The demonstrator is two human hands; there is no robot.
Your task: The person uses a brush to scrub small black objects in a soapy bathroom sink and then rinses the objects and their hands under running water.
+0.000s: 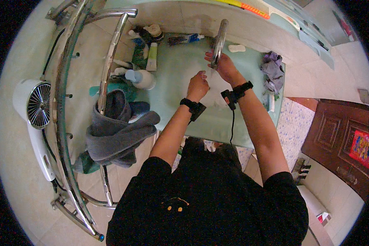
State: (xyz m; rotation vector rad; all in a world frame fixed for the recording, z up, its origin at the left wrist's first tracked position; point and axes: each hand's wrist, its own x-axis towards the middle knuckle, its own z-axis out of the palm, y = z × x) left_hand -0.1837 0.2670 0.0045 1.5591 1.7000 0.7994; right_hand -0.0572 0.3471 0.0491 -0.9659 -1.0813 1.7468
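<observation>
A chrome faucet [220, 40] leans over a pale green glass washbasin [172, 113]. My right hand [226, 67] is at the spout's end, its fingers spread and partly hidden behind the metal. Lower and to the left, my left hand [198, 86] hovers over the bowl with its fingers curled. Its palm is turned from view, so I cannot tell whether anything is inside. Each wrist wears a black strap with a small device, and a cable hangs from the right one. Behind the faucet, to its right, lies a white bar of soap [236, 48].
Left on the counter are a white pump bottle [141, 79], a green-white tube [152, 57] and a toothpaste tube [186, 39]. A grey towel [120, 135] hangs on a chrome rack [110, 58] beside a hair dryer [38, 104]. A crumpled cloth [272, 72] lies right; a glass shelf [313, 46] holds combs.
</observation>
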